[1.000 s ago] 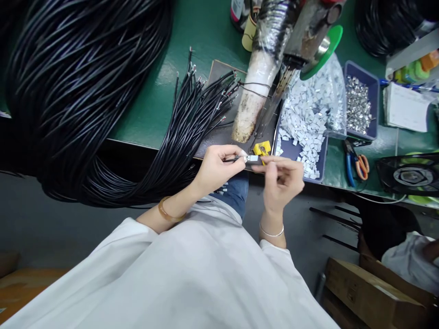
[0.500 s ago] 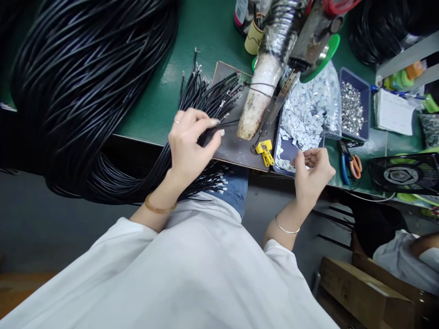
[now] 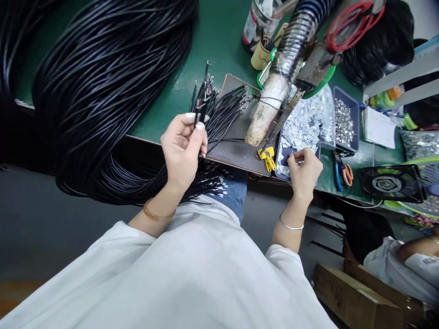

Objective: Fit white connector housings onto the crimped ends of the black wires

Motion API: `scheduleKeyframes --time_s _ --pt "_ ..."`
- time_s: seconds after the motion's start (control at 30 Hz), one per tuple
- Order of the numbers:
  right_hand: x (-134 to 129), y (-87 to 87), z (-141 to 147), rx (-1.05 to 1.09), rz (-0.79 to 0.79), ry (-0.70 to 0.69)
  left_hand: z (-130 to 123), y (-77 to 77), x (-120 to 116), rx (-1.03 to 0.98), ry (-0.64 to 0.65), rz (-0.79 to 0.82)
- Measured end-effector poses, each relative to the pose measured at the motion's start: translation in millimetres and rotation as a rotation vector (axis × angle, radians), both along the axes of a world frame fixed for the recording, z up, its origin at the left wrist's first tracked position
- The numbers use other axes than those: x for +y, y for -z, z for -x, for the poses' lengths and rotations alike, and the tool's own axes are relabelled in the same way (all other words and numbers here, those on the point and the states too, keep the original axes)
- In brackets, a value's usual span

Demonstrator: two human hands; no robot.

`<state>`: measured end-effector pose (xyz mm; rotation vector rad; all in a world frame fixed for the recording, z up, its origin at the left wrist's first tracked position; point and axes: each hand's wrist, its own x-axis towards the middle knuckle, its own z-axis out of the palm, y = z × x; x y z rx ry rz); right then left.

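My left hand (image 3: 183, 148) is closed in a pinch on black cables (image 3: 203, 103), whose stripped ends with red and white wires point up past my fingertips. Behind it, more loose cable ends (image 3: 228, 114) fan out over a brown board (image 3: 236, 155). My right hand (image 3: 305, 171) is over the near end of a tray (image 3: 284, 171) of small white pieces (image 3: 300, 125), thumb and fingers pressed together. Whatever is between those fingers is too small to make out. A yellow clip-like tool (image 3: 267, 158) lies on the board between my hands.
A thick coil of black cable (image 3: 113, 82) covers the left of the green table. A wrapped hose (image 3: 270, 105) hangs over the board. To the right are a bin of metal parts (image 3: 344, 121), pliers (image 3: 343, 172) and a fan (image 3: 391, 183). Another person's sleeve (image 3: 387, 260) shows lower right.
My left hand has turned upward, and cable ends now stand up from its pinch. My right hand has shifted slightly left at the tray, its fingers drawn closer together. The view has shifted slightly.
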<state>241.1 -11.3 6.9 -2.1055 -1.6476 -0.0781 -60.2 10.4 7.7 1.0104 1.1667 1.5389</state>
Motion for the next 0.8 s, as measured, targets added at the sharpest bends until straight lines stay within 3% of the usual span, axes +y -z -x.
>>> scheduleKeyframes --time_s 0.13,0.2,0.27,0.37,0.43,0.63,0.8 --pt "-16.0 -7.6 14.0 0.231 -0.163 0.028 -10.7 -20.1 -18.4 -0.290 0.581 0.217" --pt "-24.5 -12.8 29.8 0.463 -0.227 -0.011 -22.2 -18.5 -24.8 -0.410 0.764 0.333" --pt "-32.5 -16.8 49.6 0.597 -0.286 -0.067 -34.5 -10.2 -27.9 -0.461 0.802 0.410" --pt "-41.4 -17.0 76.8 0.549 -0.444 -0.114 -47.9 4.7 -27.8 -0.434 0.752 0.438" --pt "-44.1 -13.2 87.5 0.543 -0.463 -0.175 -51.9 10.1 -26.3 -0.399 0.715 0.432" --pt "-41.5 1.2 88.8 0.865 -0.291 -0.330 -54.3 5.1 -22.8 -0.335 0.717 0.373" --pt "-41.5 3.8 87.4 0.943 -0.218 -0.355 -57.5 7.6 -23.3 -0.231 0.769 0.336"
